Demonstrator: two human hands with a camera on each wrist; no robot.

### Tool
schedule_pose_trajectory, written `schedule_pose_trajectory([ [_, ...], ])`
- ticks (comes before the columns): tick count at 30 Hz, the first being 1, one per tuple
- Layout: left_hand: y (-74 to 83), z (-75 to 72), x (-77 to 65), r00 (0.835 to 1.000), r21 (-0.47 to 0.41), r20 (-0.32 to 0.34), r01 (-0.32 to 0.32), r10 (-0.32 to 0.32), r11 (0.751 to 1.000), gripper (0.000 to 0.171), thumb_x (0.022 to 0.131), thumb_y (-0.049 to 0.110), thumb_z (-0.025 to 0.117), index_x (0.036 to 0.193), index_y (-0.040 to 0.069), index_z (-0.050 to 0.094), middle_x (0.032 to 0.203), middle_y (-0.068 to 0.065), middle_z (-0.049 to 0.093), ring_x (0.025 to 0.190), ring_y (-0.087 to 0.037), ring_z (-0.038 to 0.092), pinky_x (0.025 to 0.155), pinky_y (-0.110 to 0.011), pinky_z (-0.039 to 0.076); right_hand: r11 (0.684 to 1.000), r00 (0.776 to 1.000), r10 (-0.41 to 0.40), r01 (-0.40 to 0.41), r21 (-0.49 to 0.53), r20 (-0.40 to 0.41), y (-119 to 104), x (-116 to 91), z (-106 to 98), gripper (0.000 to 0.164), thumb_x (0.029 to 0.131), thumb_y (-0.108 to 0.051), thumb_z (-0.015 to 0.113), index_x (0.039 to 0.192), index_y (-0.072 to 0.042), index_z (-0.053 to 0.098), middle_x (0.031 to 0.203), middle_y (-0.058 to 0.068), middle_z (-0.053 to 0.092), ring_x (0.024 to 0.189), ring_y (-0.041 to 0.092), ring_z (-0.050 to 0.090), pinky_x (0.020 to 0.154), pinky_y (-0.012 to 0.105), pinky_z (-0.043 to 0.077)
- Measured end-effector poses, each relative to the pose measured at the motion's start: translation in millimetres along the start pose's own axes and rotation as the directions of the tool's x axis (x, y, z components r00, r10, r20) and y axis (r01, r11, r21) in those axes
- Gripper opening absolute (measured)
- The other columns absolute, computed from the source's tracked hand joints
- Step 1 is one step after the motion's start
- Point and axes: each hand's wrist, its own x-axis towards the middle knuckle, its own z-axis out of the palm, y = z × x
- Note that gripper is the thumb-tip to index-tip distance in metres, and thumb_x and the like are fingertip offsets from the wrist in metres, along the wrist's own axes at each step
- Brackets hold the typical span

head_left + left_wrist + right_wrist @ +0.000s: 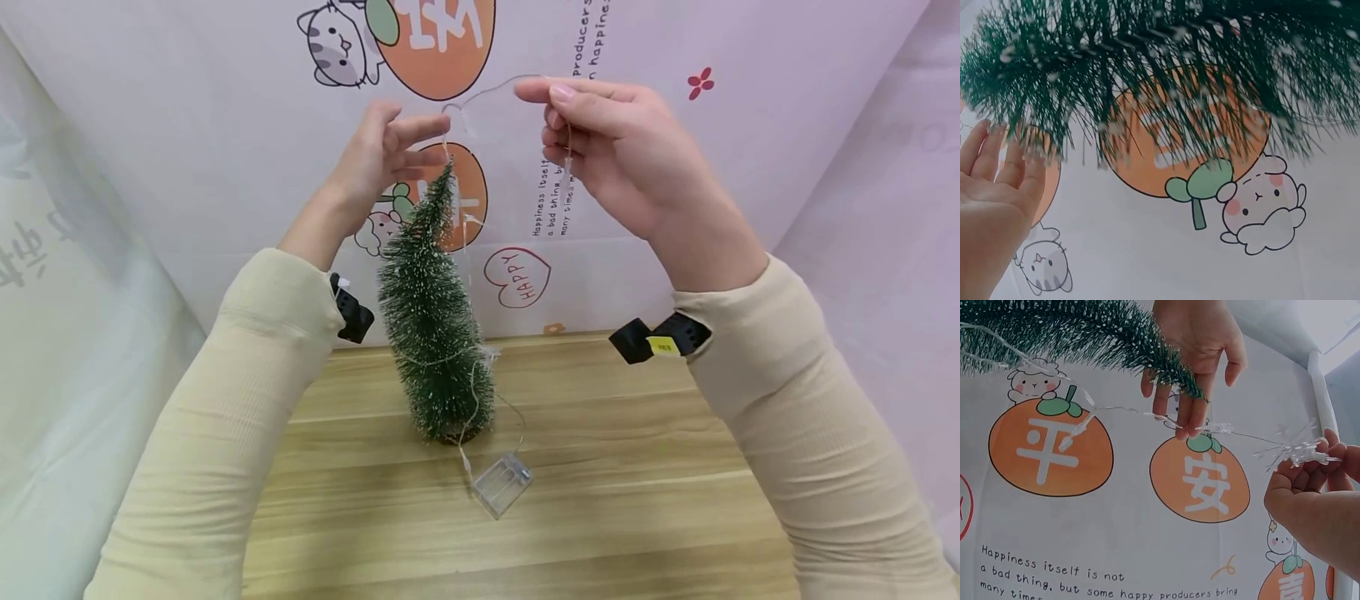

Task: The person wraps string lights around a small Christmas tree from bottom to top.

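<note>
A small green bottle-brush Christmas tree (435,333) with white-flecked tips stands on the table, its top bent over. Clear string lights (1129,411) loop round its lower part and run up past its tip. My right hand (615,133), up and to the right of the tip, pinches the wire between thumb and index finger. A clear spiky snowflake-like light (1291,450) shows by those fingers in the right wrist view. Beside the tree tip my left hand (375,154) has its fingers extended, fingertips at the wire. A clear battery box (502,487) hangs on the wire's other end.
The battery box lies on the wood-grain table (615,500) in front of the tree base. Behind stands a white printed backdrop (630,275) with orange fruit and cartoon animals. White sheeting (67,333) closes off the sides.
</note>
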Motion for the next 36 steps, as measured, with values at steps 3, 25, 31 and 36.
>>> schedule_pose_trajectory([
  [3, -2.6, -2.9, -1.0, 1.000, -0.001, -0.001, -0.010, 0.010, 1.000, 0.063, 0.100, 0.041, 0.003, 0.146, 0.021, 0.040, 0.153, 0.009, 0.038, 0.132, -0.017, 0.048, 0.114, -0.031, 0.032, 1.000, 1.000, 0.007, -0.008, -0.021, -0.006, 0.6, 4.1, 8.3, 0.019, 0.095, -0.002, 0.054, 0.105, 0.004, 0.069, 0.081, 0.008, 0.051, 0.076, 0.017, 0.045, 0.071, 0.023, 0.044],
  [25, -23.7, -18.4, -4.4, 0.999, -0.052, -0.041, 0.010, -0.012, 0.999, 0.063, 0.099, 0.041, 0.002, 0.149, 0.018, 0.033, 0.156, 0.007, 0.031, 0.137, -0.022, 0.043, 0.115, -0.037, 0.030, 0.975, 0.999, 0.031, -0.024, -0.221, 0.030, 20.4, 28.4, 55.1, 0.029, 0.098, -0.005, 0.050, 0.124, 0.005, 0.059, 0.078, 0.004, 0.049, 0.076, 0.015, 0.045, 0.070, 0.020, 0.042],
  [31, -28.0, -27.2, -10.2, 0.998, -0.063, -0.053, 0.011, -0.015, 0.998, 0.066, 0.099, 0.042, 0.001, 0.150, 0.015, 0.030, 0.157, 0.004, 0.030, 0.138, -0.026, 0.041, 0.116, -0.039, 0.029, 0.949, 0.995, 0.061, -0.031, -0.315, 0.083, 29.5, 27.5, 65.1, 0.033, 0.099, -0.007, 0.048, 0.128, 0.006, 0.056, 0.073, -0.001, 0.051, 0.074, 0.012, 0.048, 0.072, 0.019, 0.044],
  [36, -31.3, -32.6, -15.3, 0.998, -0.050, -0.055, 0.029, -0.032, 0.998, 0.066, 0.099, 0.044, 0.000, 0.151, 0.015, 0.028, 0.158, 0.003, 0.028, 0.140, -0.026, 0.038, 0.118, -0.039, 0.027, 0.935, 0.988, 0.090, -0.040, -0.353, 0.126, 37.9, 27.5, 73.1, 0.034, 0.100, -0.009, 0.047, 0.130, 0.005, 0.055, 0.069, -0.002, 0.052, 0.070, 0.012, 0.050, 0.070, 0.020, 0.045],
])
